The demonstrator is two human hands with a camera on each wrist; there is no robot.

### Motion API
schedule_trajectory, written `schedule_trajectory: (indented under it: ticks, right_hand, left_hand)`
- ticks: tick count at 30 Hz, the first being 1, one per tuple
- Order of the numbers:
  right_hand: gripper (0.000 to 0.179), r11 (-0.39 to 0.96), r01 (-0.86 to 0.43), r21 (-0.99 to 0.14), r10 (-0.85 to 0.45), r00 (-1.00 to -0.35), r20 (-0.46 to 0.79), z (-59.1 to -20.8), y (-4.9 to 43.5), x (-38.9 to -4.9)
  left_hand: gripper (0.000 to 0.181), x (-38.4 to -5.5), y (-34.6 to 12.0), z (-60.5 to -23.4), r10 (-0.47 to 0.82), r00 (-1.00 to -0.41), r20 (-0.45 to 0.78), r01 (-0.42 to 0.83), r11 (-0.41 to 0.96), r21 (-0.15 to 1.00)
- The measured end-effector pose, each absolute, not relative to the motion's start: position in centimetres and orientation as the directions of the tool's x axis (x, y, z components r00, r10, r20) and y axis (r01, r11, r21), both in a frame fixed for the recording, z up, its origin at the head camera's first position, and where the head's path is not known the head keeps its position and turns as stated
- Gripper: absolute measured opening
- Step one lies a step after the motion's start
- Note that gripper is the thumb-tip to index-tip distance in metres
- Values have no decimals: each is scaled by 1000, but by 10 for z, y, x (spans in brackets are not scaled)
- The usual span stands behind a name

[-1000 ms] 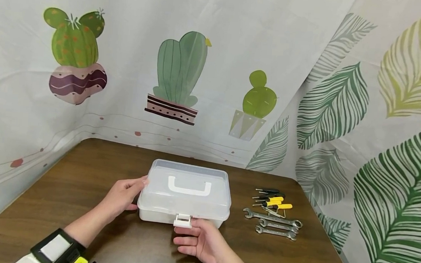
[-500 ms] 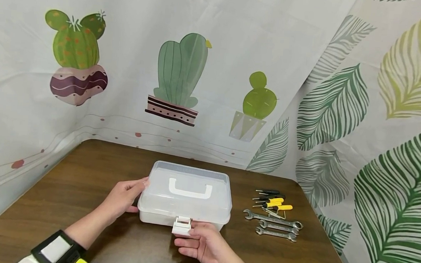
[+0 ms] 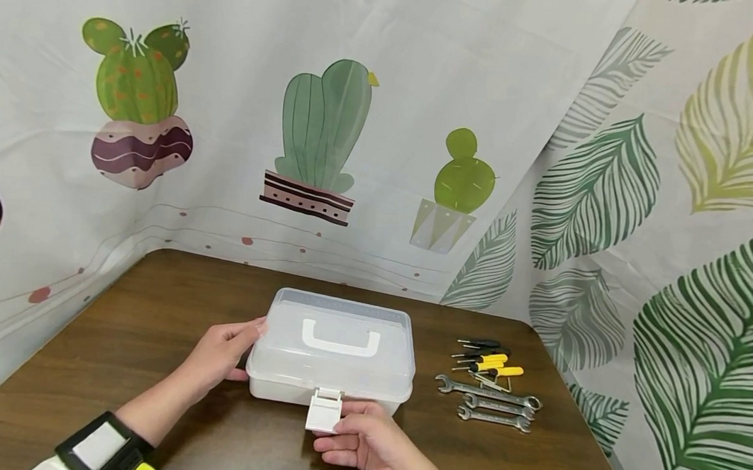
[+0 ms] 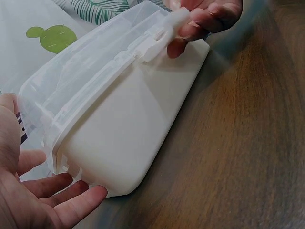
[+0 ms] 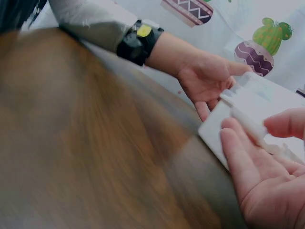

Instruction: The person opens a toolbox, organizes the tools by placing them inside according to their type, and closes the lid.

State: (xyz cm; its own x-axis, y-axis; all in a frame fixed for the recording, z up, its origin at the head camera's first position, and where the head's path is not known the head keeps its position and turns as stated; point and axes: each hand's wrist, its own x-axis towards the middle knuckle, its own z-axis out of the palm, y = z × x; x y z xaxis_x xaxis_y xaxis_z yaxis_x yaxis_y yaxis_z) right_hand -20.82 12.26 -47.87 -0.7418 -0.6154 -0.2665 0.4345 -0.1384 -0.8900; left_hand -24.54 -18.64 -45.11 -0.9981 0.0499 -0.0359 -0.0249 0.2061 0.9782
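Note:
A storage box (image 3: 332, 385) with a clear lid (image 3: 333, 332), a white base and a white carry handle (image 3: 340, 348) sits on the wooden table, lid down. My left hand (image 3: 220, 354) steadies its left end: in the left wrist view the thumb lies by the lid and fairly straight fingers (image 4: 78, 202) touch the end wall. At the box's front, my right hand (image 3: 372, 441) pinches the white latch (image 3: 325, 411) between thumb and fingers. The latch is swung outward and hangs off its hinge at the lid's rim, apart from the base wall, as the left wrist view also shows.
To the right of the box lie several screwdrivers (image 3: 490, 361) with yellow or black handles, some hex keys (image 3: 493, 381) and three wrenches (image 3: 492, 403). A printed cloth (image 3: 229, 114) hangs behind the brown table (image 3: 188, 289).
The latch has swung outward and farther from the box front, with my right fingers following it down. My left hand stays at the box's left end, and the box has barely shifted.

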Motion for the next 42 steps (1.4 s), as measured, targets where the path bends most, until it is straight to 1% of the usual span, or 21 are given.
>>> schedule_trajectory:
  ticks: [4, 7, 9, 11, 15, 18, 24, 30, 34, 42]
  right_hand:
    - [27, 3, 347, -938, -582, -762, -284, -481, 125, -211]
    - [15, 110, 286, -952, -562, -772, -296, -482, 125, -212]
    - [11, 176, 236, -956, -554, -779, -294, -481, 125, -213]
    - [14, 249, 162, -955, -549, -788, -277, -480, 125, -214]
    - [22, 399, -38, -916, -551, -809, -206, -474, 124, -217]
    - [24, 466, -141, -874, -545, -824, -157, -472, 123, -216]
    - [27, 517, -227, -825, -522, -847, -95, -469, 121, -213]
    - [30, 572, -268, -775, -522, -848, -92, -466, 119, -214]
    - [34, 586, -271, -764, -535, -838, -113, -464, 119, -216]
    - [34, 578, -254, -775, -548, -825, -139, -463, 122, -215]
  left_hand:
    - [60, -245, -186, -451, 48, -998, -39, -28, 213, 977]
    - [60, -245, -187, -452, 48, -998, -40, -29, 213, 977]
    - [60, -245, -187, -452, 51, -998, -38, -26, 212, 977]
    - [61, -246, -188, -452, 53, -998, -35, -23, 210, 977]
    - [61, -246, -189, -452, 57, -998, -34, -22, 213, 977]
    - [61, -246, -189, -452, 56, -998, -37, -24, 216, 976]
    - [61, -247, -189, -451, 61, -998, -32, -18, 214, 977]
    - [61, -248, -188, -450, 69, -997, -31, -15, 210, 978]
    - [61, -247, -188, -449, 68, -997, -35, -20, 210, 978]
    - [60, -246, -187, -449, 73, -997, -37, -21, 207, 978]
